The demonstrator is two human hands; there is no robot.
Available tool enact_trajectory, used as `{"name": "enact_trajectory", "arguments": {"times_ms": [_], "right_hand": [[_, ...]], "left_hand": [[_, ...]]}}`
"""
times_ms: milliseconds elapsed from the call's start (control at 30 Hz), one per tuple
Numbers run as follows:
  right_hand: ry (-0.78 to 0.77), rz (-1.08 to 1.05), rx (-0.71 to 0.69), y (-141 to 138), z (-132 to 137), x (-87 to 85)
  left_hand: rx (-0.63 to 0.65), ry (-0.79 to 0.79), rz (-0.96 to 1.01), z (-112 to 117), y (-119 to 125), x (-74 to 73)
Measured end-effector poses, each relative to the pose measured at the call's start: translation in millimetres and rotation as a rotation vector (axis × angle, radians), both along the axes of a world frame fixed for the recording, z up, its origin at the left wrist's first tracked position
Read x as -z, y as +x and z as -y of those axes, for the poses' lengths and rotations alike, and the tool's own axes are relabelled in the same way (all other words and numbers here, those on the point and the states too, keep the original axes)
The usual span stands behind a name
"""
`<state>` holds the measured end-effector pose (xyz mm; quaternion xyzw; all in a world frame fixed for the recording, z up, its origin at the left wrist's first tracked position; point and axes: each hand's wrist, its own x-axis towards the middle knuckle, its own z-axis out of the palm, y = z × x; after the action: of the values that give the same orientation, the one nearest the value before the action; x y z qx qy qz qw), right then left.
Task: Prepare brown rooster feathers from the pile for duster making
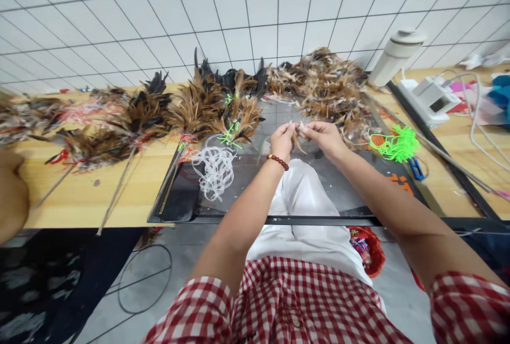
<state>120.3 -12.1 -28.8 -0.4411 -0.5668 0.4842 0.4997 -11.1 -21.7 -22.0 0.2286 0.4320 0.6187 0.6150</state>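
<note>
My left hand (283,139) and my right hand (324,137) meet above the glass table top (255,185), fingers pinched together on a small tuft of brown feathers (297,139) held between them. A red bead bracelet (278,161) circles my left wrist. Behind my hands lies a big loose heap of brown feathers (330,86). Left of them are feather bundles tied with green string (233,115), and a tangle of white cord (215,166) rests on the glass.
Finished feather dusters on sticks (103,137) lie across the wooden bench at left. A bright green string bunch (396,145) and blue scissors (416,168) sit at right, with a white device (432,97) and a white container (394,54) behind. Another person's arm (11,195) shows at far left.
</note>
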Motion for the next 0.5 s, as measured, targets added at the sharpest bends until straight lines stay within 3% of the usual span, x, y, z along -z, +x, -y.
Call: {"name": "enact_trajectory", "arguments": {"times_ms": [200, 400, 500], "right_hand": [[-0.007, 0.011, 0.004, 1, -1, -5.2], [0.017, 0.139, -0.078, 6, 1, -9.1], [0.036, 0.226, -0.051, 15, -4, -10.6]], "left_hand": [[0.035, 0.048, -0.015, 0, -2, 2.8], [0.176, 0.085, -0.01, 3, -5, -2.5], [0.128, 0.068, 0.108, 1, -13, -8.2]]}}
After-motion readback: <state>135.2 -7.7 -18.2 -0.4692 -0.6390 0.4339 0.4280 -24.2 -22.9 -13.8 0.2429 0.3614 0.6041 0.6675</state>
